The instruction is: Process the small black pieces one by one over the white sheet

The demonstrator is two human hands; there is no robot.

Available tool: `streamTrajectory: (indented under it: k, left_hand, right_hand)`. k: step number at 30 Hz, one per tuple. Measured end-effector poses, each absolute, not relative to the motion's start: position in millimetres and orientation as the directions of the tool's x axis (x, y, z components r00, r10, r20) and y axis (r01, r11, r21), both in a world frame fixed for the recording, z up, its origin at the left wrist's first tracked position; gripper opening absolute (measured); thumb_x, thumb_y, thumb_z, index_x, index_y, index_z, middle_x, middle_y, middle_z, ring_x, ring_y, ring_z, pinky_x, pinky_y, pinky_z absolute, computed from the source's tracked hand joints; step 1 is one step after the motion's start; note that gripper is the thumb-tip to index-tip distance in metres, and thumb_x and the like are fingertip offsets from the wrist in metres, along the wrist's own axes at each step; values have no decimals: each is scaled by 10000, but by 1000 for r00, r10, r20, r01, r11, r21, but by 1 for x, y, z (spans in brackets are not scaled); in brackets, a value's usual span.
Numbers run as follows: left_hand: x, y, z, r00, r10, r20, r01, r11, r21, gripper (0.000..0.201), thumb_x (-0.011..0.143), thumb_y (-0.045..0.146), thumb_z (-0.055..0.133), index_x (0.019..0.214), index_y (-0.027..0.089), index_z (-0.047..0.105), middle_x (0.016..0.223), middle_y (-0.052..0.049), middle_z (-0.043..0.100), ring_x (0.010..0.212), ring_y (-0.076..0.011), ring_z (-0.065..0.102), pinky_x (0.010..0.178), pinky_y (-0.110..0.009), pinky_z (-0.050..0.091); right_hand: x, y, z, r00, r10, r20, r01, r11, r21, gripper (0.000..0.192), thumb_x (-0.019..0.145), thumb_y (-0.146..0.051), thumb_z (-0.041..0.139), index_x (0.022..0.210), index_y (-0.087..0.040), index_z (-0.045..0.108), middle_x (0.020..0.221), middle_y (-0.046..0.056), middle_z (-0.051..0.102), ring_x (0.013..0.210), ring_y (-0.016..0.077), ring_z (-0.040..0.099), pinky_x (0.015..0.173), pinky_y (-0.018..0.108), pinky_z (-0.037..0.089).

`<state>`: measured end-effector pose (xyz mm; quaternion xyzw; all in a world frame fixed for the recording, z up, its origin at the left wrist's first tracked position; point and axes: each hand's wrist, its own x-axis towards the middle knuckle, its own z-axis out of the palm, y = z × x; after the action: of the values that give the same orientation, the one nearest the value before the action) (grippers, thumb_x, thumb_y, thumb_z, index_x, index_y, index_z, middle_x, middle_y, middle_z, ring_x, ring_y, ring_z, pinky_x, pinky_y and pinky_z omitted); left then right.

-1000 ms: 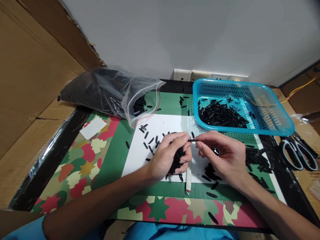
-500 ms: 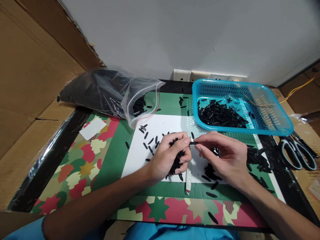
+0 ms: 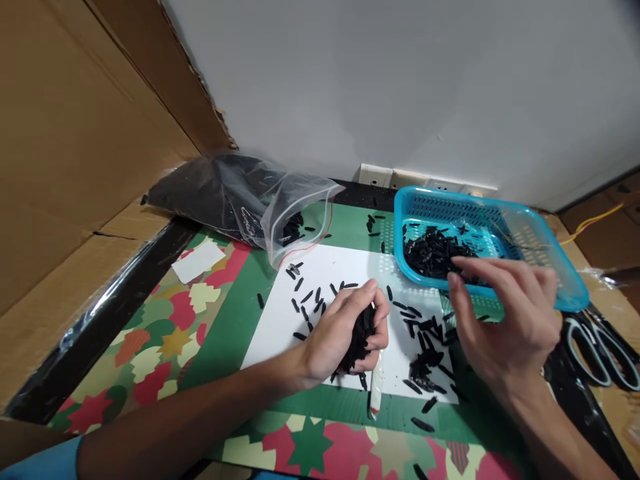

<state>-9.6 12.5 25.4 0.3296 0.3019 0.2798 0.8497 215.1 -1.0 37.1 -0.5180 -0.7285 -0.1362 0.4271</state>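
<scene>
My left hand (image 3: 327,343) is closed around a clump of small black slender plastic-looking pieces (image 3: 362,339), which stick out between its fingers above the white paper (image 3: 320,263). Their exact kind cannot be made out. My right hand (image 3: 515,320) hangs over the near rim of a blue plastic basket (image 3: 537,297), thumb and forefinger slightly apart with nothing visible between them. Inside the basket lies a heap of the same black pieces (image 3: 433,250). More loose pieces (image 3: 425,363) are scattered over the paper, between and around my hands.
A clear zip bag (image 3: 225,193) full of black pieces lies open at the back left. Black-handled scissors (image 3: 590,350) rest at the right edge. A thin white wrapped stick (image 3: 377,393) lies below my left hand. A white paper scrap (image 3: 199,261) is on the patterned mat (image 3: 145,347).
My right hand has moved right and up to the basket from beside my left hand; the single piece it pinched no longer shows. My left hand keeps its handful. The view has tilted slightly.
</scene>
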Motion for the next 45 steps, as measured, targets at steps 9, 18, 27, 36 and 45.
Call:
streamTrajectory:
  k: [9, 18, 27, 36, 45]
  left_hand:
    - [-5, 2, 21, 532, 705, -469, -176, 634, 753, 576, 908, 778, 636, 972, 215, 530, 680, 74, 499, 476, -73, 442, 380, -162, 390]
    - [-4, 1, 23, 505, 730, -460, -146, 598, 788, 589, 900, 776, 653, 953, 203, 532, 695, 58, 523, 521, -86, 477, 403, -175, 409]
    - [-7, 7, 26, 652, 670, -356, -271, 644, 715, 521, 994, 692, 590, 854, 197, 507, 633, 69, 478, 448, -55, 398, 372, -138, 339]
    - [-10, 10, 33, 691, 658, -300, -266, 618, 740, 425, 1079, 536, 505, 814, 205, 470, 593, 76, 457, 384, -46, 366, 358, -136, 297]
    - [-11, 11, 28, 671, 679, -300, -263, 596, 759, 429, 1065, 540, 537, 810, 209, 441, 603, 82, 453, 372, -35, 371, 359, -124, 293]
  right_hand:
    - [176, -25, 26, -436, 696, 570, 502, 714, -487, 276, 955, -97, 757, 1208, -165, 669, 1035, 95, 745, 858, 213, 583, 733, 367, 499]
    - [176, -24, 28, -363, 819, 445, 437, 572, -695, 190, 986, -112, 706, 1159, -189, 711, 889, 29, 678, 817, 189, 576, 736, 350, 473]
    - [184, -20, 26, -136, 937, 321, 266, 347, -899, 197, 1007, -167, 726, 1126, -281, 833, 937, 27, 784, 837, 192, 690, 746, 334, 520]
    - [179, -19, 24, -95, 909, 406, 384, 410, -827, 226, 1019, -182, 689, 1153, -256, 855, 823, 28, 771, 674, 167, 644, 621, 310, 492]
    - [182, -20, 23, -118, 900, 420, 423, 428, -799, 176, 1024, -175, 679, 1120, -230, 816, 922, 52, 799, 767, 188, 706, 692, 331, 540]
